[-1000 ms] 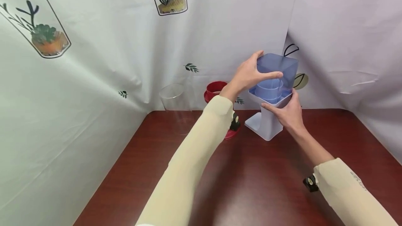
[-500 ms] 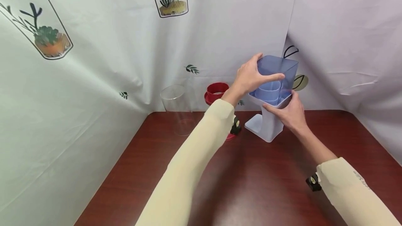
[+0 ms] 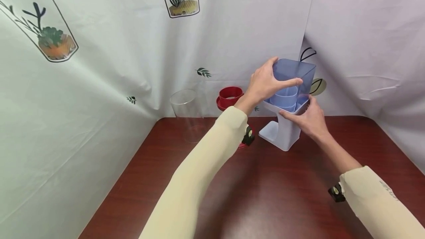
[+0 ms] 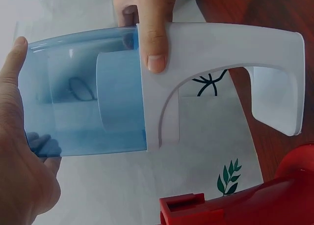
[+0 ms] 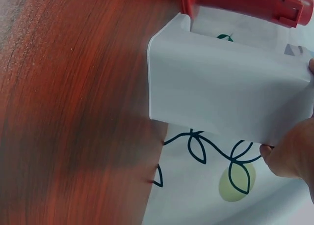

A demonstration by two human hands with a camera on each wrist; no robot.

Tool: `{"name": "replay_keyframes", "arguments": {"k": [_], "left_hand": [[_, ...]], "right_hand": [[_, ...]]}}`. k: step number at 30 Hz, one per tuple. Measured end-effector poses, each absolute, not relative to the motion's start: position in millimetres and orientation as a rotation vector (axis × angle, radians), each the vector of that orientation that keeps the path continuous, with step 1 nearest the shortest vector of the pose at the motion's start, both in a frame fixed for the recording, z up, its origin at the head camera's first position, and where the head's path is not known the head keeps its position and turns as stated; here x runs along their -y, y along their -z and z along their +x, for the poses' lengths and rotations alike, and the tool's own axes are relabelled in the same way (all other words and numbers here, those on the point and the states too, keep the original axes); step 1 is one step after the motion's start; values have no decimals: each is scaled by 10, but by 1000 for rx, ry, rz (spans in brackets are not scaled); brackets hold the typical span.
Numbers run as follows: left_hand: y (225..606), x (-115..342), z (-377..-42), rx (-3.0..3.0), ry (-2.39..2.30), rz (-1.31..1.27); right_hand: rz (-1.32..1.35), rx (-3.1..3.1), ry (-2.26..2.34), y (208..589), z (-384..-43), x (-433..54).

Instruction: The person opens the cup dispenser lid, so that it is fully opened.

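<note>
My left hand (image 3: 265, 82) grips a see-through blue square container (image 3: 295, 70) near its top, thumb and fingers spread to either side. Inside it a cylinder-shaped inner wall shows, also in the left wrist view. The container's lower end sits in the top of a white stand (image 3: 288, 132), which has a tall column and a flat foot on the table. My right hand (image 3: 310, 119) holds the stand's upper part just below the blue container, thumb in front. In the right wrist view, only part of the right hand shows at the stand's upper end.
Left of the stand is a red stand (image 3: 230, 95) with a round collar, partly hidden by my left forearm. A clear cylinder (image 3: 187, 115) stands farther left. The dark red-brown table (image 3: 272, 194) backs onto a patterned white cloth (image 3: 232, 28).
My right forearm has shifted slightly to the right. Both hands keep their hold, and the container and white stand have barely moved.
</note>
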State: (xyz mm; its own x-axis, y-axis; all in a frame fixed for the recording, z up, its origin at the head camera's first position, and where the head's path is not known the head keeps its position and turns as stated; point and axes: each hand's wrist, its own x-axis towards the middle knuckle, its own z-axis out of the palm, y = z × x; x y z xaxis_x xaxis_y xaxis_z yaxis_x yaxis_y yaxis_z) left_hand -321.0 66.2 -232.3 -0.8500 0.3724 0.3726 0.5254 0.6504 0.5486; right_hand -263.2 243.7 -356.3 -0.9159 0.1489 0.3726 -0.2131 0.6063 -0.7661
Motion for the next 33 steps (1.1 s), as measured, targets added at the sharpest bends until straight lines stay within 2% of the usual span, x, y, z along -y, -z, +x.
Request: {"name": "replay_keyframes", "arguments": {"k": [22,33], "left_hand": [[2432,-650,-3082,2565,937,-750],[2385,-476,-3081,2617,927,-928]], "right_hand": [[90,2447,-1244,3584,-2437,-2480],[124,2444,-1234,3593,-2319,-2474]]}}
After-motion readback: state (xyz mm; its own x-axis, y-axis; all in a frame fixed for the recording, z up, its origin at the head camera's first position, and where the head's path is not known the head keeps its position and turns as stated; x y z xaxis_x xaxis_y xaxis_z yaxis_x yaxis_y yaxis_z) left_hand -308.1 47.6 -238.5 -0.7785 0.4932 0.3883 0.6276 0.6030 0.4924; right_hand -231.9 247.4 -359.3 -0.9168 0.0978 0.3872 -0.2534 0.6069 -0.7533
